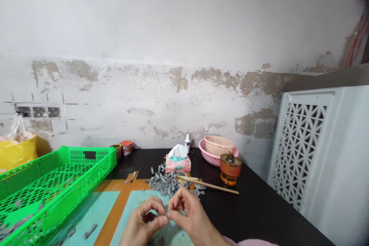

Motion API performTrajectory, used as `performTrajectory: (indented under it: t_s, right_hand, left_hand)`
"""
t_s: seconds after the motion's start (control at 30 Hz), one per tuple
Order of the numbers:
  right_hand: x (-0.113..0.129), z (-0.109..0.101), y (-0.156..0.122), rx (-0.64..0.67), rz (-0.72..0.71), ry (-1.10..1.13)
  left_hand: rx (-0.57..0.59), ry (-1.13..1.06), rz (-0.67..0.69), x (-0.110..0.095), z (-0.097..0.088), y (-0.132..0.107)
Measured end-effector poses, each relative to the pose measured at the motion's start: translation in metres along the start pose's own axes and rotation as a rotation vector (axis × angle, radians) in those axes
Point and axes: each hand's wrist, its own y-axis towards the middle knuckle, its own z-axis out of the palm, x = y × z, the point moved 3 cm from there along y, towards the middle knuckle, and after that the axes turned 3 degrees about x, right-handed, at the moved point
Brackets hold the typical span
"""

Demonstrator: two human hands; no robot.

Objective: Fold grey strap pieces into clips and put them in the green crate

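My left hand [145, 219] and my right hand [188, 213] meet low in the middle of the view, above the table. Both are closed in a pinch, fingertips touching around a tiny piece I cannot make out. Just beyond them lies a pile of small grey strips [165, 182] on the brown and pale-blue table surface [115, 207]. A thin wooden stick [210, 185] rests to the right of the pile.
A green mesh crate [57, 184] holding several grey strips stands at left. Behind the pile are a pink tissue pack [178, 161], a small white bottle [187, 142], a pink basket with a bowl [216, 150] and an orange jar [230, 168]. A white lattice panel [305, 150] stands at right.
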Motion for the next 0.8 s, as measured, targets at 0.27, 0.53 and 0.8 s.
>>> performTrajectory:
  t_s: [0.27, 0.53, 0.8]
  right_hand:
    - [0.001, -0.004, -0.001, 0.053, -0.034, -0.277]
    - [0.002, -0.004, -0.004, 0.146, -0.375, -0.666]
    - [0.003, -0.007, -0.003, 0.128, -0.351, -0.646]
  left_hand:
    - [0.110, -0.107, -0.063, -0.006, 0.006, -0.006]
    - [0.126, -0.110, -0.071, 0.003, 0.006, -0.005]
    - [0.138, -0.230, -0.200, 0.010, 0.002, -0.005]
